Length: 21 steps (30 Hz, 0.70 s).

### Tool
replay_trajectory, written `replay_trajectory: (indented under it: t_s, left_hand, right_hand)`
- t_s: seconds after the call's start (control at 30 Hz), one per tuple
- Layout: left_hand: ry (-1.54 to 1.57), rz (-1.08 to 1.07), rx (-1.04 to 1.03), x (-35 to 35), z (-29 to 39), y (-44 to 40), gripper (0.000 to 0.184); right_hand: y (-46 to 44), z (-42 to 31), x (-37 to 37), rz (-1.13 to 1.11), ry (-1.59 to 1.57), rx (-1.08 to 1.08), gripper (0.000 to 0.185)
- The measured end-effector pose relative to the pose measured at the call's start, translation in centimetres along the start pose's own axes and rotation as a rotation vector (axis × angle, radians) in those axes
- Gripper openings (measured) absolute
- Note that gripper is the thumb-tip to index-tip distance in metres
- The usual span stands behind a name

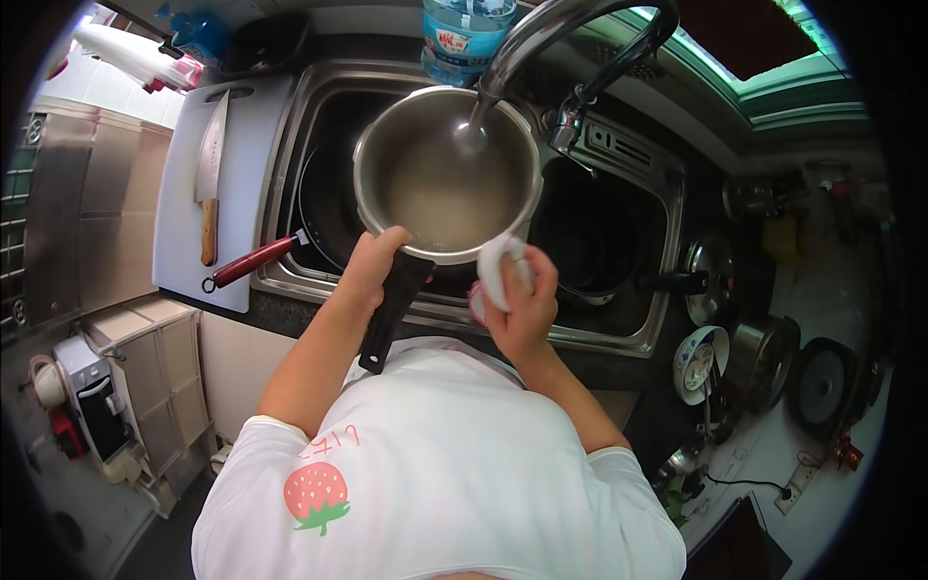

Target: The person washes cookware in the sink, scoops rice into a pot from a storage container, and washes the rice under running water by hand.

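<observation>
A large metal pot (449, 193) with cloudy liquid in it is held over the divide of the double sink, its rim under the faucet (493, 72). My left hand (375, 266) grips the pot near the base of its black handle (391, 319), thumb on the rim. My right hand (527, 304) is closed on a white cloth (501, 274), which touches the outside of the pot at its lower right rim. A bit of pink shows beside the cloth, too small to name.
On the left, a knife (210, 184) lies on a white cutting board (164, 232). A red-handled pan (256, 263) is in the left basin, a dark pot (590, 242) in the right. Behind stands a blue-labelled bottle (459, 43). Bowls (698, 365) and pans are at right.
</observation>
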<state>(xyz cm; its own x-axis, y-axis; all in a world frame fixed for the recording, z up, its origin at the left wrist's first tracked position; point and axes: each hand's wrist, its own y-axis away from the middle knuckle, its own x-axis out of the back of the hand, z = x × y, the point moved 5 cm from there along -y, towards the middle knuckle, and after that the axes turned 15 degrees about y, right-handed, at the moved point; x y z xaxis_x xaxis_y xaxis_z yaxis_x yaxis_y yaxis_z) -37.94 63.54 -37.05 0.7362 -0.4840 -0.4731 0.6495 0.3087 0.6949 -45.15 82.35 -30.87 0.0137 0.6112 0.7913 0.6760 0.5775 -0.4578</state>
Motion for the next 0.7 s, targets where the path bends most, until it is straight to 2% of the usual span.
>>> replay_trajectory:
  t_s: [0.07, 0.1, 0.13, 0.17, 0.27, 0.3, 0.4, 0.43, 0.47, 0.5, 0.6, 0.63, 0.7]
  left_hand:
    - [-0.079, 0.072, -0.095, -0.7, 0.4, 0.5, 0.021]
    - [-0.077, 0.072, -0.119, -0.7, 0.4, 0.5, 0.023]
    - [-0.073, 0.07, -0.144, -0.6, 0.2, 0.2, 0.025]
    - [-0.067, 0.069, -0.17, -0.4, 0.1, -0.1, 0.027]
    - [-0.088, 0.087, -0.2, 1.1, 0.2, -0.7, 0.019]
    - [-0.006, 0.07, -0.09, 1.3, 0.0, -0.5, 0.02]
    - [-0.098, 0.085, -0.161, 3.6, -0.7, -1.8, 0.023]
    - [-0.081, 0.052, -0.174, 3.6, -0.7, -1.8, 0.027]
    - [-0.095, 0.049, -0.188, 3.8, -0.7, -2.0, 0.028]
    - [-0.11, 0.048, -0.198, 4.2, -1.1, -2.3, 0.029]
    - [-0.133, 0.049, -0.194, 4.8, -1.6, -2.7, 0.03]
    - [-0.125, 0.055, -0.167, 4.7, -1.6, -2.6, 0.032]
    - [-0.095, 0.072, -0.091, 4.1, -1.2, -1.9, 0.04]
  right_hand:
    - [-2.1, -3.1, 0.3, -0.048, -0.024, 0.135, 0.056]
    - [-3.2, -4.7, -0.1, -0.096, 0.003, 0.195, 0.053]
    - [-3.4, -5.8, -1.4, -0.189, 0.101, 0.296, 0.058]
    - [-3.0, -6.3, -2.0, -0.168, 0.145, 0.32, 0.056]
    - [-2.5, -4.4, -2.3, -0.031, 0.254, 0.348, 0.046]
    - [-2.4, -3.0, -1.7, 0.016, 0.287, 0.35, 0.042]
    - [-3.3, 3.2, 0.7, -0.061, 0.439, 0.034, 0.043]
    - [-3.0, 5.6, 1.7, -0.075, 0.373, -0.107, 0.037]
    - [-2.7, 8.0, 2.7, -0.124, 0.229, -0.277, 0.029]
    - [-2.2, 10.0, 3.8, -0.079, 0.01, -0.38, 0.025]
    - [-0.9, 10.7, 5.3, -0.184, -0.369, -0.661, 0.038]
    - [-0.2, 9.5, 4.1, -0.229, -0.331, -0.507, 0.045]
    - [3.1, 6.4, -0.9, -0.386, -0.017, -0.204, 0.059]
